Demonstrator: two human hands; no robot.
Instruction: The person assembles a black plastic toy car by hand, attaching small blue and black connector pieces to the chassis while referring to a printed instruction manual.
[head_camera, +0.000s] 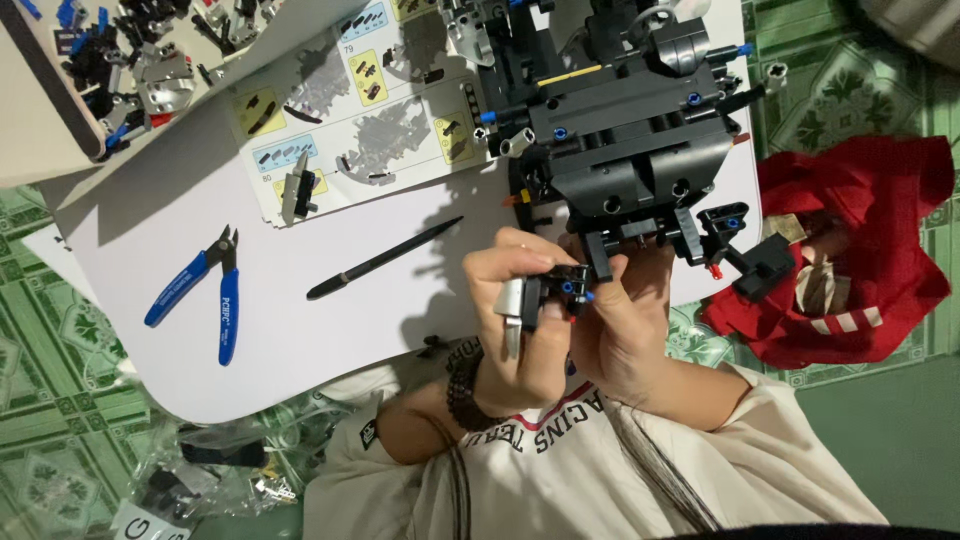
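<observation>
Pinching a small black and grey brick sub-assembly (548, 292) just below the frame's centre, both my hands are closed on it: the left hand (520, 320) grips its grey end with fingers curled tight, and the right hand (630, 330) presses thumb and fingertips onto its blue-pinned side. Directly above, touching the right fingers, sits the large black brick vehicle chassis (630, 130) on the white board (300, 340). Left of my hands lies a black pen (385, 258), farther left the blue-handled cutters (205, 290). The open instruction booklet (350, 110) lies upper left. A red cloth (860, 250) bunches at the right edge.
</observation>
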